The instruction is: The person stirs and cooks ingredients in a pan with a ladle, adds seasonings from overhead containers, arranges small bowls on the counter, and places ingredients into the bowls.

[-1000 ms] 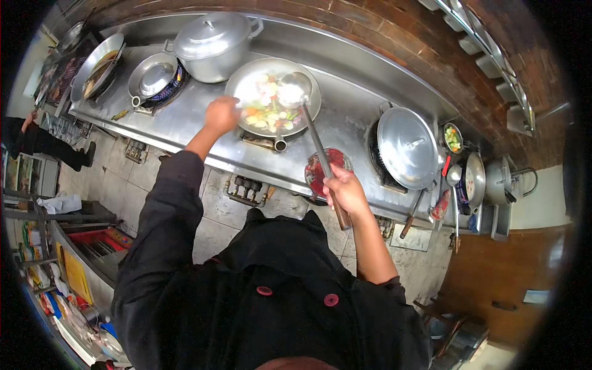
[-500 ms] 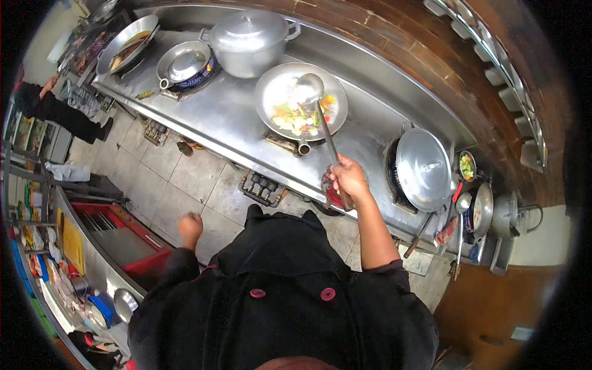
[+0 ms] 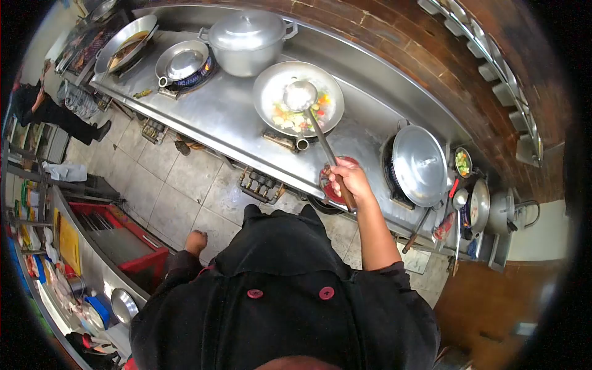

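Observation:
My right hand (image 3: 350,182) is wrapped round the wooden grip of a long-handled ladle (image 3: 320,130). The round bowl of the ladle rests down in a wide metal wok (image 3: 263,102), over chopped vegetables (image 3: 299,121) in green, orange and red. Beneath my right hand, partly hidden, is a red-rimmed bowl (image 3: 327,191) at the stove's front edge. My left hand (image 3: 197,242) hangs low at my side above the tiled floor, fingers curled in, with nothing visible in it.
On the steel stove (image 3: 203,108) stand a big lidded pot (image 3: 246,52), a lidded pan (image 3: 183,63) and, at right, a wide covered pan (image 3: 420,165). Another ladle (image 3: 459,209) lies farther right. Behind my left side is a steel counter (image 3: 102,265). A person (image 3: 58,114) stands at far left.
The ladle's bowl has shifted slightly left and down within the wok, my right hand still on its grip. My left hand has dropped a little closer to my body.

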`<act>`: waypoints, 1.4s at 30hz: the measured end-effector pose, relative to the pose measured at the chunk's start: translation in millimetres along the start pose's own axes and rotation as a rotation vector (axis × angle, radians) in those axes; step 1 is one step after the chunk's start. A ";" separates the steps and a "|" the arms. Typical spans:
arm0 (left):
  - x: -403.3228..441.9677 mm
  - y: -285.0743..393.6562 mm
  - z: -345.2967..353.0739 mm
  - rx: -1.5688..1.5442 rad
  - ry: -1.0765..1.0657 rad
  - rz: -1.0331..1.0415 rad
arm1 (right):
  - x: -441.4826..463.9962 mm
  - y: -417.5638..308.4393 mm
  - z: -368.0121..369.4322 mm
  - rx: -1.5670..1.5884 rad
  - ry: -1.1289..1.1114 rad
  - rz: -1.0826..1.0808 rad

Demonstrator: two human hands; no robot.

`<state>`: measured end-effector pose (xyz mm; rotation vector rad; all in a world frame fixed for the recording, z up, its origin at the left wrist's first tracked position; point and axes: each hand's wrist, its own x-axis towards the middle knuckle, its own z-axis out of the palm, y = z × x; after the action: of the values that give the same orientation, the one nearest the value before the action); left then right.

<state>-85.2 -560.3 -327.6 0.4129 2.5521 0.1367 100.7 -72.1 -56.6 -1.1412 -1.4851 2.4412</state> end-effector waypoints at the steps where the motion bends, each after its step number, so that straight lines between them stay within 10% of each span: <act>1: 6.1 -2.2 -5.7 -0.017 0.066 0.074 | -3.9 1.6 -3.0 0.070 -0.035 -0.004; 11: 62.0 16.5 34.7 0.498 -0.107 0.760 | -138.8 16.2 -52.9 0.426 0.039 -0.104; 17: 87.5 68.4 114.1 0.484 -0.434 0.928 | -281.2 45.6 -79.7 0.418 0.373 -0.345; 24: 90.3 178.9 133.7 0.322 -0.412 1.637 | -437.7 89.5 -109.8 0.622 0.841 -0.456; 26: 51.0 223.1 88.6 0.276 -0.585 1.399 | -473.2 102.0 -129.4 0.632 1.000 -0.494; 28: 79.5 219.4 131.2 0.617 -0.554 1.624 | -506.9 117.2 -150.9 0.727 1.178 -0.532; 33: 53.4 240.3 133.0 0.545 -0.739 1.086 | -582.6 145.4 -248.3 0.728 1.453 -0.435; 37: -2.9 277.2 129.4 0.472 -0.734 0.801 | -635.9 191.7 -400.6 0.625 1.747 -0.093; 42: -63.3 306.3 130.6 0.436 -0.720 0.640 | -670.7 168.1 -595.5 0.332 1.826 -0.233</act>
<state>116.0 -288.4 -351.1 1.1927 1.6557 -0.2952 1005.8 5.4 29.5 -1.8851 -0.4412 0.5853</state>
